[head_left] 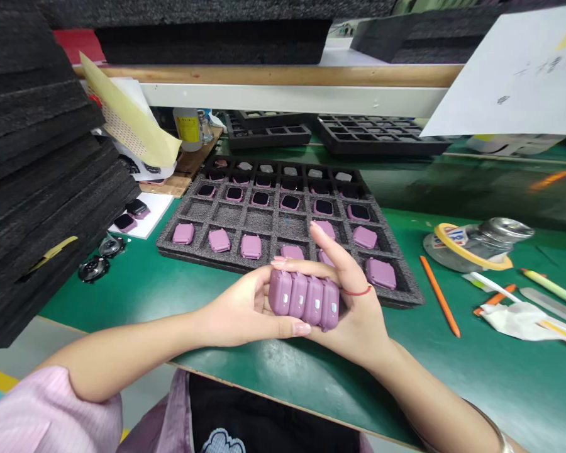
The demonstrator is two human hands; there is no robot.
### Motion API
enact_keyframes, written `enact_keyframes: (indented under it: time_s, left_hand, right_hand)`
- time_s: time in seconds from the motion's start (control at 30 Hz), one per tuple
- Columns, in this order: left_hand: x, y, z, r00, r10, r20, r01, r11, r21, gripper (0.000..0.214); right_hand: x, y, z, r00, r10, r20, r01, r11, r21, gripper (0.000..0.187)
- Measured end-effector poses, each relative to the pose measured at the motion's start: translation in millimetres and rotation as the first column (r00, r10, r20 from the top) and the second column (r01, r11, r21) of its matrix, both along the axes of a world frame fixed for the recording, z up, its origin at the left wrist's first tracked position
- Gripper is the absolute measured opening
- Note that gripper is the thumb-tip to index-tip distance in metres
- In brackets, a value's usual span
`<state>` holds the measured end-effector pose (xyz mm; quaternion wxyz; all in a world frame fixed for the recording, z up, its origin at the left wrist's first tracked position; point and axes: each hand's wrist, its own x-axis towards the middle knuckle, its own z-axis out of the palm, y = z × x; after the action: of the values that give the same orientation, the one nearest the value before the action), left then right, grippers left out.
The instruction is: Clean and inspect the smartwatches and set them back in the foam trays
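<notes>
Between my two hands is a row of several purple smartwatch cases (304, 299), pressed side by side with their silvery side buttons facing me. My left hand (238, 308) is closed on the row, thumb along the lower edge and fingers over the top. The right hand (358, 314) cups the row from beneath and the right, with one finger raised. Just behind them lies a black foam tray (207, 251) with square compartments. Its nearer rows hold purple cases (251, 246), some hidden by my hands; farther back are watches with dark screens (290, 202). Several compartments in between hold no watch.
Stacked black foam (42, 157) rises on the left. Loose watch parts (94, 267) and two watches on white paper (146, 220) lie near it. At right are a glass bottle (471, 242), an orange stick (439, 296) and white cloth (514, 321). A shelf (292, 97) spans the back.
</notes>
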<state>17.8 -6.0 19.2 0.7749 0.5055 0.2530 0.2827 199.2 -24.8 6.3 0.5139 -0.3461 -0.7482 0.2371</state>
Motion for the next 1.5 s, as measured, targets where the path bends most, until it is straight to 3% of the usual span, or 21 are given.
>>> enact_keyframes:
  time_s: [0.13, 0.4, 0.6, 0.73, 1.03, 1.23, 1.37, 1.5]
  left_hand:
    - [-0.2, -0.6, -0.2, 1.0, -0.004, 0.006, 0.005, 1.0, -0.021, 0.058]
    - [-3.5, 3.2, 2.9, 0.993, -0.042, 0.108, 0.036, 0.998, 0.06, 0.03]
    - [-2.9, -0.3, 5.8, 0.995, 0.06, -0.084, -0.049, 0.99, 0.133, 0.045]
    - [-2.3, -0.8, 7.4, 0.98, 0.083, -0.183, -0.046, 0.98, 0.194, 0.041]
    - [2.1, -0.9, 4.8, 0.967, 0.199, -0.162, -0.133, 0.929, 0.346, 0.039]
    - [3.0, 3.8, 7.1, 0.986, 0.109, -0.127, -0.063, 0.944, 0.323, 0.041]
    - [4.3, 3.3, 7.9, 0.98, 0.116, -0.16, -0.05, 0.929, 0.367, 0.03]
    - [1.7, -0.6, 8.5, 0.962, 0.213, -0.171, -0.126, 0.902, 0.413, 0.048]
  right_hand:
    - [-0.5, 0.4, -0.3, 1.0, -0.002, 0.008, 0.002, 1.0, 0.007, 0.105]
    - [-1.7, 1.4, 1.0, 1.0, 0.017, -0.003, -0.017, 0.998, 0.062, 0.106]
    - [-3.6, -0.6, 2.1, 0.998, 0.001, 0.057, -0.005, 0.997, 0.075, 0.103]
    - [-5.6, -1.5, 0.9, 0.999, 0.013, 0.048, -0.018, 0.996, 0.089, 0.101]
    - [-6.9, -3.0, -3.2, 0.997, 0.052, 0.057, -0.058, 0.992, 0.116, 0.105]
    - [-8.2, -2.1, -3.5, 0.987, 0.057, 0.148, -0.082, 0.982, 0.172, 0.093]
    - [-6.9, -0.7, -4.4, 0.974, 0.054, 0.219, -0.108, 0.964, 0.244, 0.087]
    - [-0.9, -1.8, 2.6, 0.976, 0.071, 0.205, -0.12, 0.964, 0.238, 0.101]
